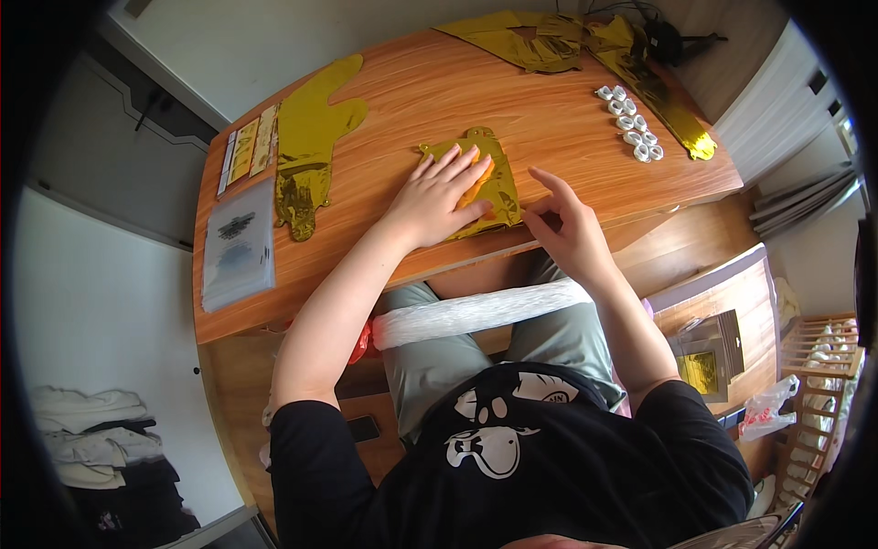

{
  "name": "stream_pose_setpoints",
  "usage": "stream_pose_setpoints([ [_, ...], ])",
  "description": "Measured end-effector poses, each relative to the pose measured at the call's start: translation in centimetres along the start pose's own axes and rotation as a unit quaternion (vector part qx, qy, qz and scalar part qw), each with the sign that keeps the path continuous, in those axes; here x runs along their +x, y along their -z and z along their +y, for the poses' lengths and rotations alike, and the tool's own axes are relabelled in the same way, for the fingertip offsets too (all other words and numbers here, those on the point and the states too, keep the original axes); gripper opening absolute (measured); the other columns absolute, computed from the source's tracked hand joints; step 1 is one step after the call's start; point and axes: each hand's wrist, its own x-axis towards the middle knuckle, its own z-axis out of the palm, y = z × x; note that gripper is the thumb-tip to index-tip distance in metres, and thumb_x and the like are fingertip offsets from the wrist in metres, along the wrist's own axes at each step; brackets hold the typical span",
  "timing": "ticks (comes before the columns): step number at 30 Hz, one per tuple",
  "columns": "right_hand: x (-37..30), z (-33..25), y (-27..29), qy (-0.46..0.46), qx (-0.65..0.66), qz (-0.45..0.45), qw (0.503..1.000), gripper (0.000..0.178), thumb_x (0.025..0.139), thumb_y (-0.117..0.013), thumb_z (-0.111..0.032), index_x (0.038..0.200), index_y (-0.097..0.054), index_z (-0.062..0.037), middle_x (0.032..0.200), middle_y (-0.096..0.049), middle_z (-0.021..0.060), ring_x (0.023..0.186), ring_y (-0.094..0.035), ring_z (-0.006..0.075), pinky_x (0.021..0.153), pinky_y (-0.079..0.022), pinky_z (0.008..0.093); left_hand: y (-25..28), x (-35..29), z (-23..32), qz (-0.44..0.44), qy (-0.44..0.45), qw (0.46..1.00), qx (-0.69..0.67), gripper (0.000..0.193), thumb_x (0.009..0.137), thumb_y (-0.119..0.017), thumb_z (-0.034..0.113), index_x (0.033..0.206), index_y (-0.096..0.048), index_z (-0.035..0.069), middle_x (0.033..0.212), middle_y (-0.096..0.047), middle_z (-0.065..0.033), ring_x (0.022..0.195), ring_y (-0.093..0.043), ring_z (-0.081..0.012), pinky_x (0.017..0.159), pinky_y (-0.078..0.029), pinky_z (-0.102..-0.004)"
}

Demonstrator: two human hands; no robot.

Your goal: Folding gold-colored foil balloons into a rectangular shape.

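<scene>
A folded gold foil balloon [501, 188] lies on the wooden table [412, 101] near its front edge. My left hand [441, 197] rests flat on it, fingers spread, with an orange patch showing beside the fingers. At the balloon's lower right corner is my right hand [569, 227]; its index finger is stretched out, while the thumb and another finger come together in a pinch at the foil's edge. Left of my hands, another flat gold foil balloon [311, 128] is laid out with rounded lobes.
Clear plastic bags [240, 247] are stacked at the table's left, below printed cards [247, 151]. White ribbon rolls [631, 123] sit at the right, near more gold foil [512, 38] and a black cable device [672, 41]. A white wrapped roll [480, 313] lies across my lap.
</scene>
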Motion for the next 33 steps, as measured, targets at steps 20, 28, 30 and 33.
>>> stream_pose_setpoints([
  [20,0.2,-0.4,-0.3,0.078,-0.131,0.004,0.988,0.048,0.083,-0.075,0.001,0.128,-0.06,-0.0029,0.095,-0.065,0.009,0.093,-0.065,0.0202,0.078,-0.056,0.0319,-0.2,0.0,0.1,-0.003,-0.002,1.0,0.023,0.11,0.077,-0.062,0.085,0.163,-0.03,0.025,0.169,-0.028,-0.0088,0.158,-0.021,-0.03,0.127,-0.016,-0.0535],
  [28,5.4,-3.1,-1.2,0.141,-0.175,-0.037,0.974,0.047,0.097,-0.064,-0.02,0.139,-0.057,-0.0012,0.141,-0.058,0.0221,0.129,-0.056,0.0396,0.108,-0.047,0.0433,1.2,0.2,0.9,-0.028,0.018,0.999,0.019,0.112,0.075,-0.069,0.08,0.161,-0.033,0.018,0.169,-0.027,-0.0113,0.157,-0.022,-0.0305,0.128,-0.017,-0.0504],
  [30,6.4,-0.9,-4.0,0.161,-0.235,-0.031,0.958,0.05,0.099,-0.062,-0.023,0.142,-0.054,0.0,0.145,-0.056,0.0224,0.132,-0.054,0.0393,0.112,-0.044,0.043,1.4,0.6,1.1,-0.049,0.035,0.998,0.006,0.116,0.074,-0.071,0.079,0.162,-0.03,0.015,0.169,-0.025,-0.0137,0.157,-0.022,-0.0309,0.128,-0.017,-0.0494],
  [33,6.6,0.1,-5.6,0.183,-0.324,-0.044,0.927,0.063,0.102,-0.055,-0.036,0.151,-0.044,0.002,0.153,-0.048,0.023,0.143,-0.045,0.038,0.121,-0.034,0.0431,0.4,0.4,0.2,-0.035,0.045,0.998,-0.02,0.124,0.073,-0.073,0.079,0.163,-0.024,0.009,0.169,-0.022,-0.0179,0.158,-0.02,-0.032,0.129,-0.017,-0.0477],
])
